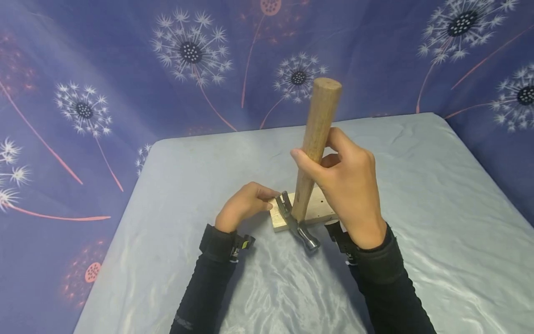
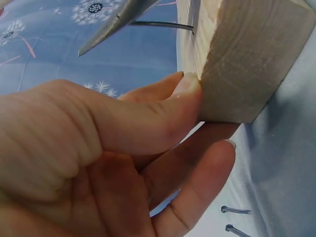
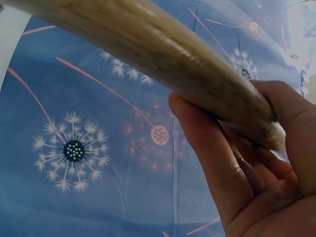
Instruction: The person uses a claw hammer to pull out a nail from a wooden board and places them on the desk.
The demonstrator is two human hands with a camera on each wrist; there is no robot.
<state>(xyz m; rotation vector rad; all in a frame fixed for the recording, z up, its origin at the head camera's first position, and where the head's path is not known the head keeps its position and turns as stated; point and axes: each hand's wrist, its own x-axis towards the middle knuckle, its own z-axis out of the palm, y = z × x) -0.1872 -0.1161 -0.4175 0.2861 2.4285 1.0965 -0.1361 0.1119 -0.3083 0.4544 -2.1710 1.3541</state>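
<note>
My right hand (image 1: 352, 185) grips the wooden handle of a claw hammer (image 1: 320, 118), with thumb and fingers around its middle. The handle leans up and slightly right; the metal head is low, over the near side of a pale wooden board (image 1: 319, 208) with dark holes. My left hand (image 1: 246, 204) pinches the board's left end between thumb and fingers. In the left wrist view, a nail (image 2: 163, 24) stands out of the board, and the hammer's claw (image 2: 116, 23) is at its outer end; whether they touch I cannot tell. The right wrist view shows only the handle (image 3: 163, 54).
Two loose nails (image 2: 237, 211) lie on the pale cloth beyond my left fingers. That shiny light-blue cloth (image 1: 167, 260) covers the table. Blue fabric with dandelion prints (image 1: 354, 60) hangs behind it and at the sides. A dark band with a small device (image 1: 242, 243) is on my left wrist.
</note>
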